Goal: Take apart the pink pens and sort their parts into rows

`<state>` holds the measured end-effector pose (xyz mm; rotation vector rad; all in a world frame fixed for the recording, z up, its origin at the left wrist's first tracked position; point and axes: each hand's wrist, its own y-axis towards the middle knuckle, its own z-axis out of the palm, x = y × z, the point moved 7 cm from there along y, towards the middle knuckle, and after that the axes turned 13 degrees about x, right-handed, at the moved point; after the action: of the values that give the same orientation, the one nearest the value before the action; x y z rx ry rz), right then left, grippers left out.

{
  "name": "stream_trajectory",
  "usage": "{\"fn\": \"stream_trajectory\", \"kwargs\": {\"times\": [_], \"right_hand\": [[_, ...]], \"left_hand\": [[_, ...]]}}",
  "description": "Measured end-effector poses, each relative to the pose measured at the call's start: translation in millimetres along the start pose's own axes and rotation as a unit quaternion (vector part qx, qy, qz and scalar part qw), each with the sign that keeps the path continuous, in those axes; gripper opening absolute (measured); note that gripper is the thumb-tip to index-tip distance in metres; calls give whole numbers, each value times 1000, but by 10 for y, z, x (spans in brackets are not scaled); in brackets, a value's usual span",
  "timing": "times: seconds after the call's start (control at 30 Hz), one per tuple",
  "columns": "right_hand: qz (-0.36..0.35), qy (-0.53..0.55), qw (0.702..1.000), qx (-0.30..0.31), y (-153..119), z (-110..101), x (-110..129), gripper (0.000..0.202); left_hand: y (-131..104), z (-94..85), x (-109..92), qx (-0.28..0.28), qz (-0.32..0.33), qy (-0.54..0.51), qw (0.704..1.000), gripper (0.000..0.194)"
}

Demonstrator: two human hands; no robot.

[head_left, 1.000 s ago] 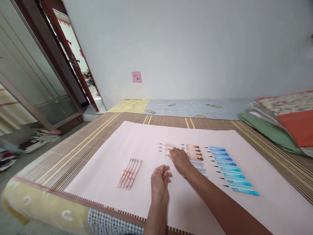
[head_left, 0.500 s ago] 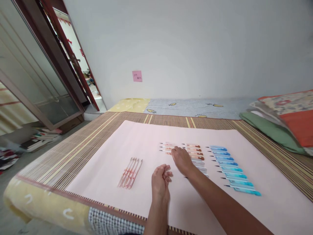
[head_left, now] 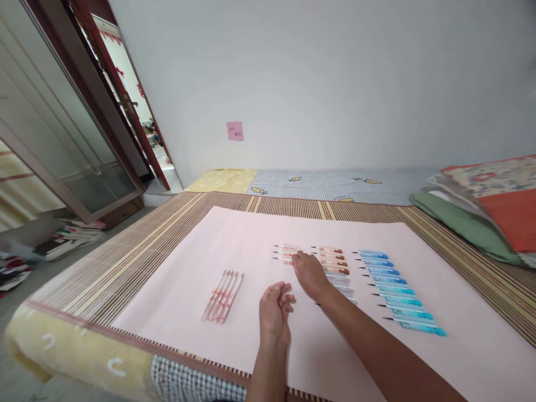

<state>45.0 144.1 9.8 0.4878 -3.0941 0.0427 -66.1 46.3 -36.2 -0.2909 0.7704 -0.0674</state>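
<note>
My right hand point(head_left: 310, 274) is over the middle of the pink sheet point(head_left: 176, 290), its fingers closed on the near end of a pale pen with orange markings point(head_left: 283, 260) that lies flat, dark tip to the left. Just beyond it lies another pale pen point(head_left: 285, 247). Close by on the near side, my left hand point(head_left: 275, 307) rests on the sheet with fingers loosely curled and apart, holding nothing. Brown-ended pens point(head_left: 333, 257) and grey pens point(head_left: 343, 282), partly hidden by my right hand and arm, lie to the right.
A slanting column of blue pens point(head_left: 396, 290) lies farther right. Several pink-patterned pens point(head_left: 223, 298) lie side by side at left, tips away from me. The sheet covers part of a striped mat point(head_left: 125, 268). Folded cloths point(head_left: 494, 206) are piled at the right, before a white wall point(head_left: 318, 84).
My right hand has shifted very slightly left along the pen. My left hand and the laid-out pens stay where they were.
</note>
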Motion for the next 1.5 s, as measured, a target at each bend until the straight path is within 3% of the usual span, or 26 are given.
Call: {"fn": "stream_trajectory", "kwargs": {"times": [0.6, 0.83, 1.03, 1.17, 1.3, 1.5], "right_hand": [[15, -3, 1000, 12, 39, -8, 26, 27], [23, 40, 999, 1, -55, -99, -13, 22], [28, 72, 997, -1, -82, -182, -208, 18], [83, 102, 991, -26, -118, -294, -502, 24], [122, 80, 989, 15, -175, -305, -604, 26], [83, 33, 994, 68, -177, -212, -384, 21]], "left_hand": [[-6, 5, -7, 4, 1, 1, 1000, 17], [8, -9, 6, 10, 6, 2, 1000, 21], [10, -8, 7, 4, 3, -1, 1000, 21], [3, -6, 6, 2, 1, -4, 1000, 19], [0, 5, -3, 5, 4, 4, 1000, 18], [-3, 3, -2, 5, 0, 3, 1000, 19]]}}
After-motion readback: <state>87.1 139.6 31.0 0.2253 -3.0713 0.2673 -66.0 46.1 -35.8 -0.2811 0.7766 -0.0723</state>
